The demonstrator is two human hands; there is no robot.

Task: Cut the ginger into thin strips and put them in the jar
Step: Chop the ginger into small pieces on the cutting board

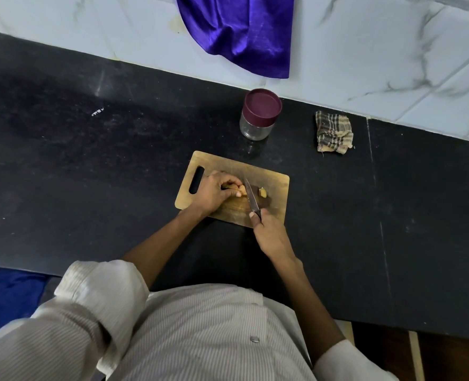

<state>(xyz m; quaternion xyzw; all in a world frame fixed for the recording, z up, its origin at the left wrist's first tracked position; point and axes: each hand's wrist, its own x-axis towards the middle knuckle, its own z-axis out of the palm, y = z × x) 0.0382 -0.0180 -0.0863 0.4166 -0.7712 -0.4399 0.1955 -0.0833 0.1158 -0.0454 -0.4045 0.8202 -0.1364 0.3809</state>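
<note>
Counter: black speckled stone counter [90, 160] backed by white marbled tiles
Board: rectangular wooden chopping board [269, 177] with a slot handle at its left end, lying on the counter
Left hand: left hand [214, 192] rests on the board, fingers curled round the tan knobbly ginger root [243, 190], pinning it down
Knife: steel-bladed kitchen knife [251, 196], its blade set against the ginger's right end
Cut piece: small tan ginger offcut [262, 192] on the board, just right of the blade
Right hand: right hand [269, 232] grips the knife handle at the board's near edge
Jar: clear glass jar with maroon lid [259, 114], lid on, behind the board
Hanging cloth: purple satin cloth [238, 31] against the tiles
Rag: checked folded rag [333, 132], right of the jar
</note>
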